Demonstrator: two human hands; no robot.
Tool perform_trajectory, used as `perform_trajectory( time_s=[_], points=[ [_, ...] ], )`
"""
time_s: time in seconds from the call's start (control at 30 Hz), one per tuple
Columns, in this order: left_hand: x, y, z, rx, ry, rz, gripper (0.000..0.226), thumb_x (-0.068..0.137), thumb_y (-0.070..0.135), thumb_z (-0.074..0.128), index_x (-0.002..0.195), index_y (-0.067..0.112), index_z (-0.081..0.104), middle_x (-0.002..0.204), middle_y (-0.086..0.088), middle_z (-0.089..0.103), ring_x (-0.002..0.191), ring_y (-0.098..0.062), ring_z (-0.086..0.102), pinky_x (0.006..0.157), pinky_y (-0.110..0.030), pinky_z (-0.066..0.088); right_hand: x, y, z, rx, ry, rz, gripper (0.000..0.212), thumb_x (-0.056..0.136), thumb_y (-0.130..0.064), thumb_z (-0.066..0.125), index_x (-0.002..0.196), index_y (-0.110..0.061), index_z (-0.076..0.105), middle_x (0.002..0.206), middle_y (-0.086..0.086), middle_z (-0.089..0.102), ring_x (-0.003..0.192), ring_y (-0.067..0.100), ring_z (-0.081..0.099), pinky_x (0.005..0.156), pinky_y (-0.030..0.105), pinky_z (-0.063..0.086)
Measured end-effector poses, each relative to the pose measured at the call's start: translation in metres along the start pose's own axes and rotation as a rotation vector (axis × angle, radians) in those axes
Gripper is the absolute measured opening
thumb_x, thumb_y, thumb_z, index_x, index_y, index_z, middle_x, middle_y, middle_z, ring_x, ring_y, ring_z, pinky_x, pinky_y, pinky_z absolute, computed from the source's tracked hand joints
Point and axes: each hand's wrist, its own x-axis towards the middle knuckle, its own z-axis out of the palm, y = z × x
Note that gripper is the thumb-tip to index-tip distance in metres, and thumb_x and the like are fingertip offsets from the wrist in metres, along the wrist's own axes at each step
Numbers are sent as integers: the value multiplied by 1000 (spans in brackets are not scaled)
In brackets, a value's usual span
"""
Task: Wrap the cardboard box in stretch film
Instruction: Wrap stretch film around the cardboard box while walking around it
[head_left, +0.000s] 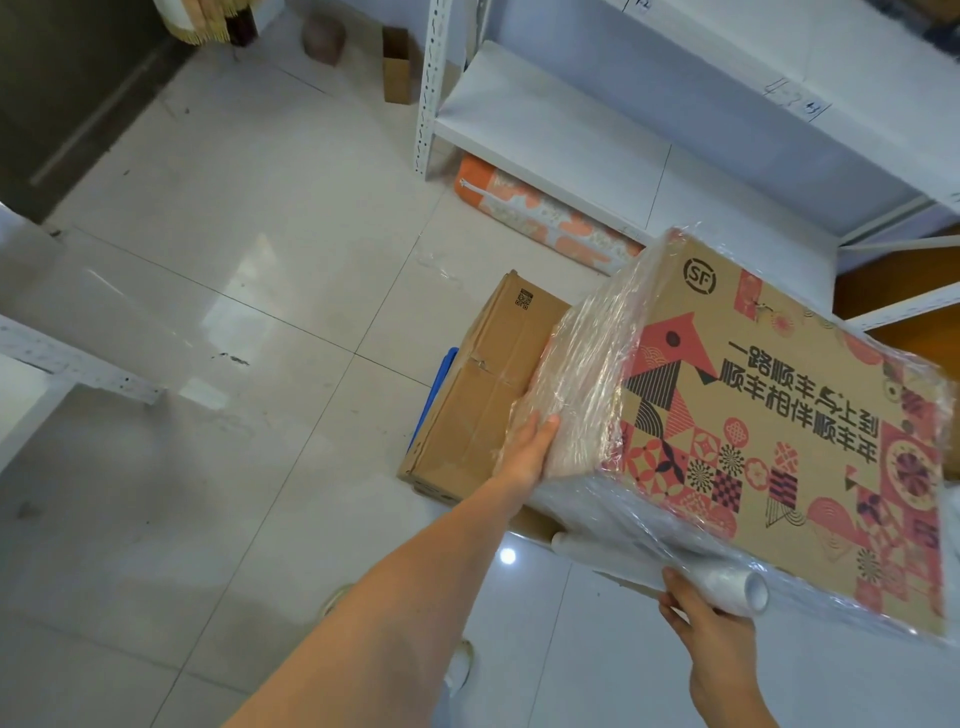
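Item: printed cardboard box (779, 415), stiff, seemingly light, film-slick. My left hand (524, 452) presses flat at its 9 o'clock end; my right hand (711, 623) clamps the stretch film roll (675, 556) at 6 o'clock.

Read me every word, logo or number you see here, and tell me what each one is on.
"SF", in a circle: printed cardboard box, far corner.
"一路顺丰", "顺丰相伴顺丰年", upside down: same box; smaller characters alongside unclear.
QR code and small print: plain brown box, too small to read.
Handwritten marks: white shelf, illegible.
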Motion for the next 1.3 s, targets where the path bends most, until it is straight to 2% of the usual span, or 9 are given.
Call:
perform_trajectory(
  time_s=[0.17,0.27,0.43,0.57,0.73,0.87,1.07,1.2,1.3],
  points=[
    [-31,30,-9,19,277,171,73,88,60,46,149,36,14,157,1,18,143,-26,17,115,-53,17,-3,-2,2,-4,2,8,20,83,0,70,98,-1,59,80,9,58,69,22,57,55,18,56],
    [-62,61,1,-147,151,246,55,95,54,34,147,46,15,157,10,15,143,-24,15,112,-52,15,-8,-6,5,9,5,28,19,82,0,71,98,-1,60,81,9,60,71,23,58,70,30,55],
    [-79,99,26,88,-80,286,47,96,59,21,142,56,14,156,10,19,143,-24,19,114,-53,16,-15,-14,8,38,36,26,16,82,2,70,79,-10,61,73,6,58,67,21,55,75,35,52],
    [-90,118,31,213,-94,179,57,97,57,8,150,35,8,156,-3,22,142,-30,23,113,-47,17,-10,-10,7,-21,-21,80,16,81,-6,74,72,-8,61,68,7,56,66,20,54,77,36,49],
    [-96,128,35,150,177,280,65,96,54,31,149,37,-3,159,4,8,144,-29,13,113,-52,14,-10,-11,9,-9,-36,85,12,80,-5,74,79,-3,63,70,9,58,66,20,56,62,25,47],
    [-99,121,60,483,243,261,105,71,76,53,150,29,3,158,-7,13,142,-33,22,109,-59,26,-12,-7,6,36,11,90,20,79,-9,76,92,2,64,76,11,61,71,23,57,62,28,46],
    [-101,110,66,707,408,372,76,83,58,56,142,20,27,123,-5,60,103,-28,62,74,-37,49,-12,-8,1,-56,134,72,32,73,-26,81,95,-8,66,86,9,72,76,26,69,68,31,51],
    [-102,110,65,694,415,378,71,83,56,59,139,21,33,126,-6,58,105,-28,61,83,-40,50,-12,-13,8,152,123,88,37,67,-8,81,92,-24,58,89,4,68,84,28,68,81,43,57],
    [-102,107,65,686,431,399,71,81,58,60,138,25,35,125,-7,59,104,-28,61,85,-41,51,-12,-13,4,542,42,246,38,78,15,56,101,-16,57,95,11,61,82,25,58,74,35,52]
  ],
)
